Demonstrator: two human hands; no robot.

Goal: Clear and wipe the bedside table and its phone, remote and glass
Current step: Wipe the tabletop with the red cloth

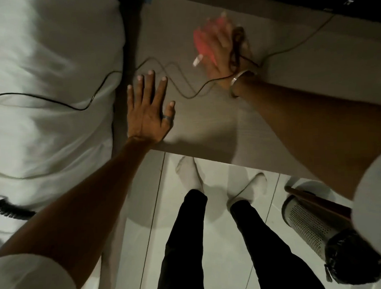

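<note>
Pressing a red cloth (pixel 200 43) flat near the bedside table's (pixel 206 122) far edge, the right hand (pixel 220 54) lay spread; the left hand (pixel 148 110) rested splayed at its left edge, beside a cable (pixel 176 84).

My right hand (pixel 222 50) is motion-blurred; can't tell how its fingers sit. The red cloth (pixel 203 41) under it is smeared too, mostly covered by the hand, edges unclear. White tag (pixel 197 61) on it: too blurred to read. Thin cable (pixel 176 80) disappears under the right hand and wrist. Dark object (pixel 331 3) at the top right is cut off by the frame edge, can't identify. Coiled black cord (pixel 8 210) cut off at the left edge. Perforated bin (pixel 307 229) partly hidden behind my right sleeve (pixel 373 202).
</note>
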